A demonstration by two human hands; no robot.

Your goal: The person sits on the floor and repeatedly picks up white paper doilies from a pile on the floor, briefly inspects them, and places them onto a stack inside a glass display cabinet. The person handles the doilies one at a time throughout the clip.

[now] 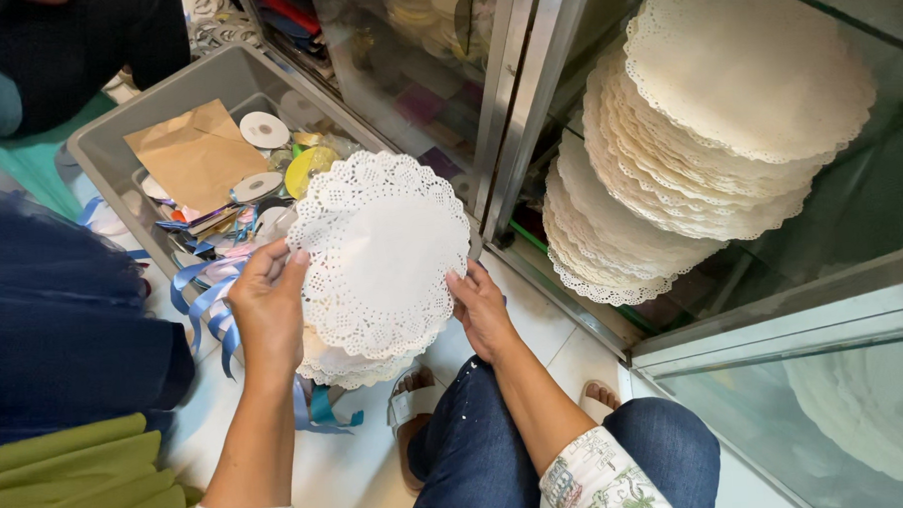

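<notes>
- A person crouched on a tiled floor point(534, 331) holds a round white paper doily point(381, 251) up between both hands, its lacy edge facing the camera.
- The left hand point(265, 303) has its grip closed on the doily's left edge, thumb on the front at the rim, fingers curled behind.
- The right hand point(481, 308) pinches the lower right edge, grip closed, thumb tip on the lace.
- More doilies point(350, 368) show just under the held one, fanned out below its lower edge; whether the hands also hold them cannot be told.
- Behind the doily stands a grey bin point(161, 104) on the floor, filled with a brown envelope point(196, 153), discs point(264, 129) and loose bits of coloured paper.
- Blue ribbon point(205, 298) spills beside the bin, just left of the left hand, and trails under the wrist.
- To the right, a glass cabinet point(526, 91) with a metal frame stands open; inside it a tall fanned stack point(708, 145) of larger cream doilies leans across a shelf, well apart from the hands.
- The person wears dark jeans point(478, 453), a printed sleeve point(594, 479) and sandals point(412, 411).
- Another person in dark blue cloth point(53, 298) sits at the left edge, with green fabric point(69, 478) below.
</notes>
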